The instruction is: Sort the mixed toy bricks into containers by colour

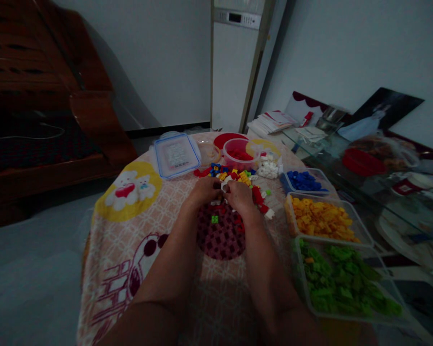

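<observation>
My left hand and my right hand meet over the middle of the table, fingers pinched. Between their fingertips is a small white toy brick, partly hidden by the fingers. Just beyond lies a loose mix of red, blue, yellow and white bricks. A single green brick rests on the cloth nearer to me, below my left hand. Several red and white bricks are scattered to the right of my right hand. A heap of white bricks sits farther back.
On the right stand open boxes of blue bricks, yellow bricks and green bricks. A pink tub holds red bricks at the back. Beside it lies a clear lid with a blue rim. A cluttered glass table adjoins the right side.
</observation>
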A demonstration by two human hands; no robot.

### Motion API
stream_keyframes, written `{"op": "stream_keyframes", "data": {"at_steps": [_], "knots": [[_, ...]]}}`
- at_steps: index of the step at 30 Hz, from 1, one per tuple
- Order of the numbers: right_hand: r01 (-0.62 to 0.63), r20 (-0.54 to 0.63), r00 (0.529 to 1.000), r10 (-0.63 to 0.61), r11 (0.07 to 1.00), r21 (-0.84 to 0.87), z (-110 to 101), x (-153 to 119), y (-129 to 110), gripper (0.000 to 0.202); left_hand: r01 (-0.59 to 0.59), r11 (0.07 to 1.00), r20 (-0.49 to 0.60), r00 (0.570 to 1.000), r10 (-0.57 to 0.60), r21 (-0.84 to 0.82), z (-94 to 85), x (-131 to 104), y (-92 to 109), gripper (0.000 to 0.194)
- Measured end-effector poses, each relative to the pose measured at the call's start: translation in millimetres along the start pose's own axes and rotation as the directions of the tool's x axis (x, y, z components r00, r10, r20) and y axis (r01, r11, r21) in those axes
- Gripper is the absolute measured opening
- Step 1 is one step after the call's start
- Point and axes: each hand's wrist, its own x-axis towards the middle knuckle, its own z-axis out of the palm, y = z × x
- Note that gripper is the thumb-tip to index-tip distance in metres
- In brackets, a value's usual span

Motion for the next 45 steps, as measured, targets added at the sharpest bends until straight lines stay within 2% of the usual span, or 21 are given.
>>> {"op": "stream_keyframes", "data": {"at_steps": [6, 14, 18, 22, 25, 28, 32, 35, 37, 39, 41, 43, 45], "knots": [[0.016, -0.028, 1.0, -0.015, 0.999, 0.04, -5, -1, 4, 0.021, -0.027, 0.999, -0.02, 0.999, 0.026, -0.032, -0.6, 1, 0, 0.031], [0.039, -0.118, 0.993, -0.016, 0.981, 0.192, -4, 0, 24, 0.022, 0.0, 0.978, -0.014, 1.0, -0.003, -0.21, 1.7, 1, -2, 0.029], [0.0, -0.164, 0.986, 0.034, 0.98, 0.201, -3, 2, 25, 0.023, 0.028, 0.971, -0.078, 0.996, -0.048, -0.236, -0.1, 1, -4, 0.031], [0.05, -0.098, 0.994, -0.038, 0.99, 0.129, -5, 1, 21, 0.023, -0.009, 0.984, -0.194, 0.981, -0.026, -0.175, -4.0, 2, -4, 0.031], [0.104, -0.016, 0.995, -0.103, 0.988, 0.112, -7, -2, 16, 0.018, -0.016, 0.986, -0.235, 0.972, -0.024, -0.164, -5.4, 3, -4, 0.032], [0.094, 0.03, 0.995, -0.097, 0.991, 0.092, -9, -4, 10, 0.02, -0.013, 0.984, -0.243, 0.97, -0.03, -0.176, -4.9, 3, -3, 0.032], [0.07, 0.067, 0.995, -0.076, 0.994, 0.079, -8, -5, 6, 0.014, -0.004, 0.981, -0.259, 0.965, -0.046, -0.193, -4.1, 2, -3, 0.032], [0.071, 0.018, 0.997, -0.075, 0.985, 0.16, -5, -3, 10, 0.009, 0.017, 0.977, -0.253, 0.965, -0.072, -0.213, -4.9, 1, -1, 0.032], [0.072, -0.087, 0.995, -0.051, 0.962, 0.263, -5, 0, 17, 0.009, 0.026, 0.975, -0.246, 0.966, -0.081, -0.219, -5.6, 0, -1, 0.033], [0.048, -0.228, 0.973, 0.043, 0.924, 0.379, -6, 2, 28, 0.013, 0.029, 0.974, -0.245, 0.966, -0.085, -0.223, -5.8, 0, 0, 0.033], [0.001, -0.361, 0.911, 0.201, 0.872, 0.489, -9, 3, 45, 0.018, 0.029, 0.971, -0.256, 0.962, -0.091, -0.235, -5.0, 0, -1, 0.032], [-0.075, -0.445, 0.809, 0.384, 0.819, 0.569, -12, 2, 64, 0.025, 0.03, 0.967, -0.264, 0.96, -0.098, -0.251, -3.4, 0, -1, 0.031], [-0.159, -0.5, 0.68, 0.536, 0.774, 0.613, -16, -2, 85, 0.033, 0.033, 0.965, -0.267, 0.958, -0.105, -0.261, -1.8, 1, -1, 0.031]]}}
